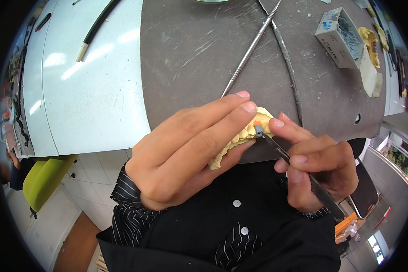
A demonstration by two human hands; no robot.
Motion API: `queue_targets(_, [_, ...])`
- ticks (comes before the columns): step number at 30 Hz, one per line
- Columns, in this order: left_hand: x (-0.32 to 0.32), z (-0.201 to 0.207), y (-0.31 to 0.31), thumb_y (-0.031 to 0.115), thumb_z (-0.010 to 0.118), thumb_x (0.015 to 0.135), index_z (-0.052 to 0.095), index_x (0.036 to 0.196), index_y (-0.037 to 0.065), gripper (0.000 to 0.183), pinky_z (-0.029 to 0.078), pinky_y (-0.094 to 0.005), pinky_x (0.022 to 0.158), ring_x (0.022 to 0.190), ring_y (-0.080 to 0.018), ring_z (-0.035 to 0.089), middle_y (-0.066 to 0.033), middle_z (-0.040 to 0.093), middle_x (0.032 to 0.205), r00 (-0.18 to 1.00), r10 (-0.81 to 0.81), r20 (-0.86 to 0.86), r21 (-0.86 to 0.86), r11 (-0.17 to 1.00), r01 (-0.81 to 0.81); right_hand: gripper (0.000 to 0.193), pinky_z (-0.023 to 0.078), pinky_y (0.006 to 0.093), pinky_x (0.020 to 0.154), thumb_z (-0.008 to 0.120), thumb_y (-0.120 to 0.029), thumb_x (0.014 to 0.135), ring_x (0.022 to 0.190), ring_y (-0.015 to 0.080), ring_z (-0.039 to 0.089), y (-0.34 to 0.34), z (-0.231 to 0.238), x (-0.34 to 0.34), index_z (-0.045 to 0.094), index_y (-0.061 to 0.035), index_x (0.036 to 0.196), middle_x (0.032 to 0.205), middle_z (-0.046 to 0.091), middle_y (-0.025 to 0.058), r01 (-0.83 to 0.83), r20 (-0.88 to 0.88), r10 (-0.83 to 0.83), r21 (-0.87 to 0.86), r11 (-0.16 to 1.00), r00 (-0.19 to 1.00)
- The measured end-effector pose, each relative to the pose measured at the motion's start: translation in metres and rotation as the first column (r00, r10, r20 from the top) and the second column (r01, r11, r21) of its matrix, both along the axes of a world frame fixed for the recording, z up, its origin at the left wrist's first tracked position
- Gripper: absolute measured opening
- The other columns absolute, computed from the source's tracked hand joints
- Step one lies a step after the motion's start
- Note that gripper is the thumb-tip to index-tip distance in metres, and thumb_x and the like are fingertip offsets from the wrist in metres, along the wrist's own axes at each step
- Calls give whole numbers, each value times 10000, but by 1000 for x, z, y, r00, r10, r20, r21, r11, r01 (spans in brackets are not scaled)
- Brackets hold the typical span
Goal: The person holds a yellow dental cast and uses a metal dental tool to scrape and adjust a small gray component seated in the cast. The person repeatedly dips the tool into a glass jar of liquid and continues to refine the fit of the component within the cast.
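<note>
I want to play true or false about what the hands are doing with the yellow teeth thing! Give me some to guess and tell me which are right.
1. The left hand holds a yellow dental cast. True.
2. The right hand is empty. False: it holds a thin dark tool whose tip meets the cast.
3. Two long metal instruments lie crossed on the dark mat. True.
4. The small open box sits at the left on the white table. False: it sits on the mat at the upper right.
5. The sleeves are plain red. False: they are black with thin white stripes.
</note>
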State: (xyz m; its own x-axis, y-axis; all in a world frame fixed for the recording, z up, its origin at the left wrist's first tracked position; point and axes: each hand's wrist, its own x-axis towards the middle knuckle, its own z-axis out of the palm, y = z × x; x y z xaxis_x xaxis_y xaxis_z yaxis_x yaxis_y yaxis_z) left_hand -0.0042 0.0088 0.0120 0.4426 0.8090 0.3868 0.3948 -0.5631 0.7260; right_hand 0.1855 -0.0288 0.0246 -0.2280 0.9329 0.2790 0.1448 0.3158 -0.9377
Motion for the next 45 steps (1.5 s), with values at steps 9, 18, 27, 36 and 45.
queue_targets(9, [-2,-4,1,-5,745,604,594,1019,-15,442,516,-286,720,867,-261,630,-206,610,1001,999,-38,27,51,998,36,100,409,471,919,528,0,792,917,317,606,-6,11,-8,428,8,795,687,542,144,73,28,-71,-81,994,997])
queue_targets(18, [-2,-5,0,6,746,609,602,1003,-20,421,516,-278,706,855,-251,633,-205,610,1002,999,-28,21,60,998,27,84,422,461,908,516,12,790,927,336,600,-4,9,-9,433,21,802,677,536,134,43,35,-42,-43,998,999])
queue_targets(27, [-1,-5,-1,7,746,608,602,1005,-17,423,514,-274,703,848,-246,634,-203,611,1004,1000,-24,19,59,998,23,131,448,419,889,534,43,774,978,358,573,-4,12,-6,422,27,841,716,539,145,3,70,1,-49,999,998])
queue_targets(36, [-1,-5,1,10,749,607,603,999,-24,419,515,-272,701,848,-249,635,-213,612,993,999,-43,22,70,997,42,141,462,420,870,534,63,761,979,367,570,-3,14,-6,426,19,839,719,537,143,-22,93,26,-36,999,995])
queue_targets(45, [-1,-4,1,15,753,604,600,998,-24,425,517,-274,700,846,-250,636,-214,615,980,999,-31,14,80,996,30,151,462,418,874,532,90,739,976,373,570,-2,13,-5,436,27,837,712,532,143,-39,70,41,-28,999,997])
